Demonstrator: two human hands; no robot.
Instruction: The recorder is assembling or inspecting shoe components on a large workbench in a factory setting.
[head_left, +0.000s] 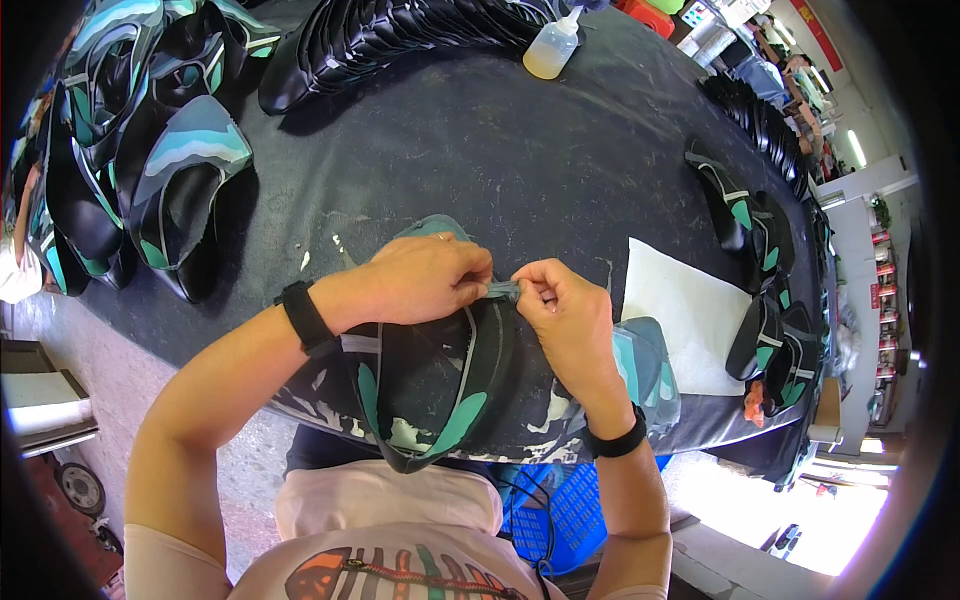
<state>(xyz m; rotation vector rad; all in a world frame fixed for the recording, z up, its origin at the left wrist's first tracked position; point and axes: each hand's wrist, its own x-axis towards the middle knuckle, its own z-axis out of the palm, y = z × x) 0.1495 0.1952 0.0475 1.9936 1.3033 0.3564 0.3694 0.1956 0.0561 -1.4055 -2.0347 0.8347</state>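
A black shoe upper (464, 420) with teal patches and grey trim lies at the table's near edge, its looped end hanging slightly over. My left hand (430, 275) rests over its far part, thumb and fingers pinched on the grey-blue edge. Just to the right, my right hand (570, 310) pinches the same edge between thumb and fingertips. A short folded grey strip (502, 290) of the upper shows between the two hands. Part of the upper's grey-blue toe piece (437, 225) sticks out beyond my left hand; the rest is covered.
Finished-looking uppers (195, 145) are heaped at the left, others (740, 210) along the right. A curved row of black pieces (390, 45) and a yellow-liquid squeeze bottle (552, 50) stand far back. Beside my right wrist are teal-grey pieces (648, 370) and a white sheet (680, 310). Below hangs a blue basket (575, 520).
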